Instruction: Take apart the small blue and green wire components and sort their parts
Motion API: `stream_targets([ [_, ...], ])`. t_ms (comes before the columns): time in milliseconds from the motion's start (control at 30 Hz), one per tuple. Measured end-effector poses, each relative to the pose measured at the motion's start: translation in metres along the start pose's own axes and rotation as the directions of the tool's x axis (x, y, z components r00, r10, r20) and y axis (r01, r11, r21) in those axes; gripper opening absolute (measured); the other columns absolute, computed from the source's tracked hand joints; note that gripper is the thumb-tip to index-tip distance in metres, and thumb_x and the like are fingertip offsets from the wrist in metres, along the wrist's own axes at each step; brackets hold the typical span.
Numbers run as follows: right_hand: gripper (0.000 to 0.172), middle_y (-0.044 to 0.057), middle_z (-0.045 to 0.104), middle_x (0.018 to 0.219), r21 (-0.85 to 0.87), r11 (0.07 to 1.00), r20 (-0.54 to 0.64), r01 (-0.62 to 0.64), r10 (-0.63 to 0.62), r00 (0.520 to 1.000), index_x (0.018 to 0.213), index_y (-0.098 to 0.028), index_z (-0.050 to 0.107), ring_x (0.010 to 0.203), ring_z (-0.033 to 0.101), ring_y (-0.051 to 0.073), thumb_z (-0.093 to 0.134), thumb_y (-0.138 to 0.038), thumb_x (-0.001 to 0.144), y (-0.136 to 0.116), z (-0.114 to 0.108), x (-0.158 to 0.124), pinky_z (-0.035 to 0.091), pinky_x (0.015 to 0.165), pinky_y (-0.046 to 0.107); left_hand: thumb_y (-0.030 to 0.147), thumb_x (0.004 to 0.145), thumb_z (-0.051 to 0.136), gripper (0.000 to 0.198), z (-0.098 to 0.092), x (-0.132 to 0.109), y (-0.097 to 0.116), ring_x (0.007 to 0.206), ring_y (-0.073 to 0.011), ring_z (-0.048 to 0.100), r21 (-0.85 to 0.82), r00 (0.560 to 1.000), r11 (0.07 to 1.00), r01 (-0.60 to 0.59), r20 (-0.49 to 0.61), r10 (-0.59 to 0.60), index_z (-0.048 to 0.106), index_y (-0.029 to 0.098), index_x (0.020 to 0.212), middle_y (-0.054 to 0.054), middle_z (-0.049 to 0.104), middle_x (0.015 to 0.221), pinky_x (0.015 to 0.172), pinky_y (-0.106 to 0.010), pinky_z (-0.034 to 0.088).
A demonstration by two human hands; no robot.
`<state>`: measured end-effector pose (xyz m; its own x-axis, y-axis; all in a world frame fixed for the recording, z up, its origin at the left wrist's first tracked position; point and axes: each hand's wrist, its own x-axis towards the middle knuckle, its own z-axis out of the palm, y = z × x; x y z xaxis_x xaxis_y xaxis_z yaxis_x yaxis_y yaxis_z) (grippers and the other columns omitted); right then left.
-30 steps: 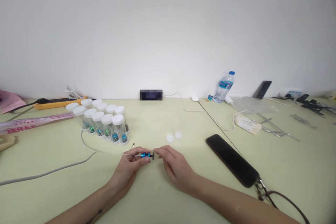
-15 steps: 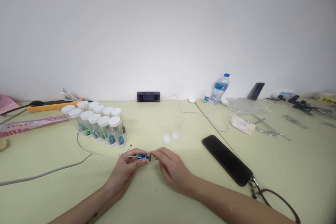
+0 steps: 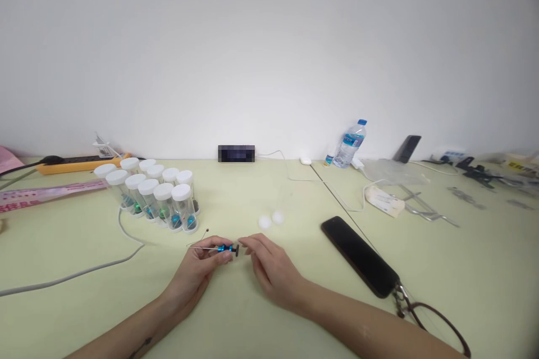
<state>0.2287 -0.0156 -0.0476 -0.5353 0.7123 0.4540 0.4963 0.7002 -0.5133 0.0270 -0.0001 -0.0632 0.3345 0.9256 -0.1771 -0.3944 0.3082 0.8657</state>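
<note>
My left hand [image 3: 197, 266] is closed on a small blue-and-black part [image 3: 225, 248], pinched between thumb and fingers. Thin metal wires run out of the part to the left, one of them ending in a small dark bead [image 3: 206, 230]. A round black knob forms its right end. Close by that knob is my right hand [image 3: 273, 269], fingers loosely bent and stretched toward it, with nothing visible in them. Whether a fingertip touches the knob I cannot tell. Beyond the hands lie two white caps [image 3: 265, 222]. Clear tubes with white lids [image 3: 182, 193] stand to the left, blue and green pieces inside.
A black phone [image 3: 360, 256] and eyeglasses [image 3: 438, 320] lie right of my right arm. Along the wall are a power strip [image 3: 80, 165], a small pixelated screen [image 3: 236, 153] and a water bottle [image 3: 350, 146]. A grey cable [image 3: 76, 277] crosses the table at left.
The whole view has shifted slightly, so things appear a little further left. Both hands keep nearly the same pose around the blue-and-black part.
</note>
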Motion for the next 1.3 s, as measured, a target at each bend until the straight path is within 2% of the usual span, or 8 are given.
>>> stream_targets([
  [200, 0.051, 0.008, 0.057, 0.11, -0.002, 1.0, 0.023, 0.009, -0.009, 1.0, 0.128, -0.022, 0.043, 0.1, 0.054, 0.019, 0.037, 0.001, 0.083, 0.0, 0.0009, 0.0006, 0.047, 0.088, 0.035, 0.019, 0.071, 0.075, 0.017, 0.0003, 0.0002, 0.0001, 0.076, -0.0126, 0.06, -0.002, 1.0, 1.0, -0.009, 0.016, 0.009, 0.07, 0.017, 0.087, -0.003, 0.069, 0.08, 0.073, -0.023, 0.047],
  [400, 0.052, 0.009, 0.056, 0.11, 0.008, 1.0, -0.027, 0.023, -0.022, 0.999, 0.131, -0.021, 0.039, 0.095, 0.055, 0.018, 0.037, 0.0, 0.084, 0.0009, 0.002, 0.0008, 0.048, 0.085, 0.034, 0.019, 0.07, 0.077, 0.017, 0.0013, -0.0003, 0.002, 0.074, -0.0109, 0.059, 0.024, 1.0, 0.999, -0.022, -0.008, 0.022, 0.07, 0.016, 0.085, -0.003, 0.069, 0.078, 0.073, -0.021, 0.046],
  [667, 0.047, 0.01, 0.057, 0.109, -0.009, 1.0, -0.001, 0.018, -0.018, 1.0, 0.126, -0.02, 0.045, 0.099, 0.054, 0.019, 0.036, 0.0, 0.084, 0.002, 0.0025, 0.0005, 0.047, 0.086, 0.034, 0.02, 0.071, 0.076, 0.017, -0.0016, 0.0011, -0.0001, 0.074, -0.0106, 0.059, 0.022, 1.0, 1.0, -0.018, 0.002, 0.018, 0.071, 0.018, 0.087, -0.002, 0.07, 0.077, 0.072, -0.02, 0.045],
  [767, 0.05, 0.009, 0.056, 0.112, 0.005, 1.0, -0.018, 0.008, -0.008, 1.0, 0.13, -0.021, 0.041, 0.097, 0.054, 0.018, 0.036, 0.0, 0.084, 0.0012, 0.002, 0.0002, 0.048, 0.086, 0.034, 0.019, 0.07, 0.076, 0.017, -0.0008, 0.0018, 0.0006, 0.074, -0.0104, 0.059, 0.023, 1.0, 0.999, -0.026, 0.003, 0.026, 0.072, 0.018, 0.086, -0.002, 0.07, 0.078, 0.073, -0.02, 0.045],
  [900, 0.055, 0.009, 0.055, 0.113, 0.006, 1.0, 0.02, 0.015, -0.015, 1.0, 0.131, -0.023, 0.042, 0.1, 0.054, 0.019, 0.037, 0.001, 0.082, -0.0003, 0.0004, 0.0005, 0.048, 0.086, 0.034, 0.018, 0.069, 0.077, 0.021, 0.0018, 0.001, 0.0028, 0.078, -0.0121, 0.059, 0.019, 0.999, 0.999, -0.033, 0.015, 0.033, 0.071, 0.017, 0.089, -0.003, 0.07, 0.083, 0.076, -0.022, 0.045],
  [1100, 0.049, 0.01, 0.056, 0.112, -0.009, 1.0, -0.022, 0.008, -0.008, 1.0, 0.13, -0.02, 0.039, 0.095, 0.055, 0.018, 0.036, -0.002, 0.085, 0.0016, 0.0024, 0.0007, 0.048, 0.085, 0.034, 0.018, 0.069, 0.077, 0.017, -0.0005, 0.0015, 0.0002, 0.072, -0.0106, 0.058, 0.016, 0.999, 0.999, -0.037, 0.02, 0.037, 0.071, 0.017, 0.086, -0.002, 0.069, 0.076, 0.072, -0.02, 0.044],
  [1300, 0.047, 0.009, 0.056, 0.111, -0.004, 0.999, -0.021, 0.042, -0.042, 0.999, 0.126, -0.021, 0.043, 0.098, 0.055, 0.018, 0.036, -0.001, 0.085, -0.001, 0.0005, 0.0012, 0.048, 0.085, 0.034, 0.019, 0.068, 0.077, 0.017, 0.0027, -0.0003, 0.003, 0.078, -0.0131, 0.059, 0.034, 0.998, 0.998, -0.052, 0.02, 0.052, 0.072, 0.017, 0.083, -0.004, 0.07, 0.082, 0.077, -0.023, 0.044],
])
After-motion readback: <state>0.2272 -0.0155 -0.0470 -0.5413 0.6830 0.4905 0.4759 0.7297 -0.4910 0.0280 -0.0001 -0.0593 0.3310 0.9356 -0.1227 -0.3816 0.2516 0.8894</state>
